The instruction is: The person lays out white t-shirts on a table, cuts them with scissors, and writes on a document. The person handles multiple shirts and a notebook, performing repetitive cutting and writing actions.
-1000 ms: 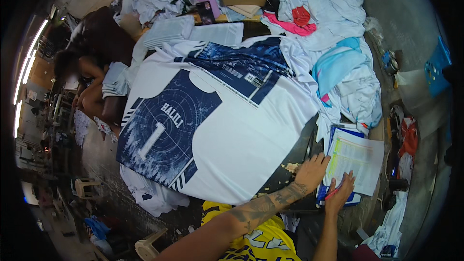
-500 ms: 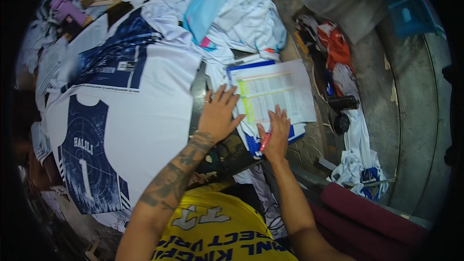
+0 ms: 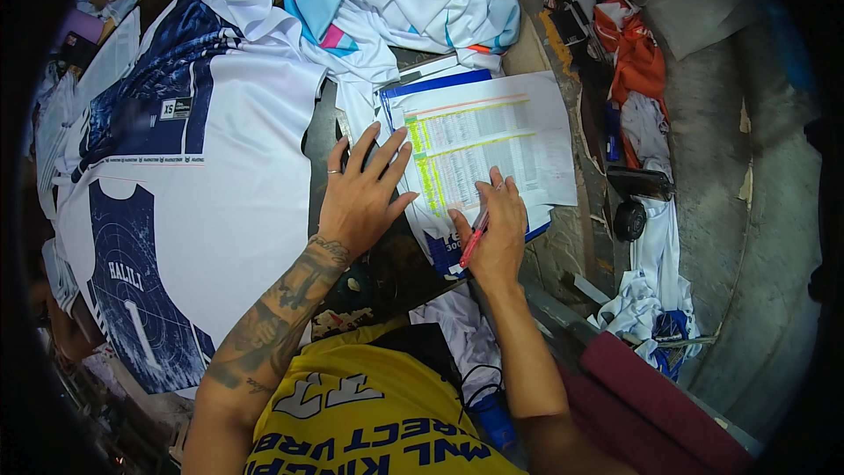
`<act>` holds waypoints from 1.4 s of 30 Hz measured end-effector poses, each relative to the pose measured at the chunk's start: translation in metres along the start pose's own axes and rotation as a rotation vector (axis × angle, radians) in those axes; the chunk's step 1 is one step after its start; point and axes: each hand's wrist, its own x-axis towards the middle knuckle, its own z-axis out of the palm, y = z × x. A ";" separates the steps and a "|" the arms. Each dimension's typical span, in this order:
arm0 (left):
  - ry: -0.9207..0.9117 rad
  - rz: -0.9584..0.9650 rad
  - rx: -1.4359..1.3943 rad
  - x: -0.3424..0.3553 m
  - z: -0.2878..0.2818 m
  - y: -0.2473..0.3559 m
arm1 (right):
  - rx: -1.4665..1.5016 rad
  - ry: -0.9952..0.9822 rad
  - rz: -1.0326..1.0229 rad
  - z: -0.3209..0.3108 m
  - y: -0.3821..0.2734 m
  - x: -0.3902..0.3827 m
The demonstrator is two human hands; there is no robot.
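Observation:
A printed sheet (image 3: 549, 149) with yellow-highlighted rows lies on top of a blue-and-white paper packet (image 3: 448, 251) at the table's edge. My left hand (image 3: 360, 193) is at the sheet's left edge, fingers spread and holding nothing. It wears a ring. In my right hand (image 3: 499, 224), a red pen (image 3: 474, 242) sits between thumb and palm while the fingertips rest on the lower part of the sheet. To the left, white fabric (image 3: 251, 211) printed with dark blue jersey panels (image 3: 136, 277) spreads over the table.
A heap of white and light-blue fabric (image 3: 422, 0) is beyond the sheet. Right of the table lie an orange cloth (image 3: 635, 57), a black roll-shaped item (image 3: 629, 221) and white scraps (image 3: 633, 303). A maroon padded surface (image 3: 655, 396) is at the lower right.
The view has shifted, so the printed fabric and packet appear farther left. My left fingers are spread wider, and more of the red pen shows in my right hand.

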 end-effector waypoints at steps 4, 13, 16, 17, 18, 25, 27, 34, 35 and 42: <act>-0.042 -0.001 0.007 0.003 -0.002 0.001 | -0.043 -0.003 -0.030 -0.007 -0.003 0.007; -0.060 -0.114 -0.027 0.003 0.002 0.015 | -0.074 0.035 -0.068 -0.002 0.007 0.006; -0.056 -0.127 -0.013 0.000 0.002 0.018 | -0.053 0.044 -0.076 0.000 0.011 0.006; -0.060 -0.122 -0.022 0.000 0.002 0.018 | -0.046 0.048 -0.076 0.000 0.012 0.005; -0.069 -0.125 -0.031 -0.001 0.002 0.018 | -0.057 0.045 -0.076 0.001 0.012 0.005; -0.058 -0.114 -0.008 -0.006 0.000 0.022 | -0.045 0.058 -0.080 0.003 0.013 0.004; -0.029 -0.082 -0.022 -0.009 0.001 0.024 | -0.034 0.060 -0.081 0.004 0.013 0.004; 0.036 -0.037 -0.018 -0.014 0.006 0.027 | -0.011 0.076 -0.088 0.004 0.012 0.003; 0.037 -0.037 -0.007 -0.014 0.006 0.027 | -0.009 0.085 -0.094 0.003 0.012 0.004; 0.029 -0.035 -0.030 -0.019 0.003 0.029 | -0.026 0.086 -0.101 0.000 0.009 0.001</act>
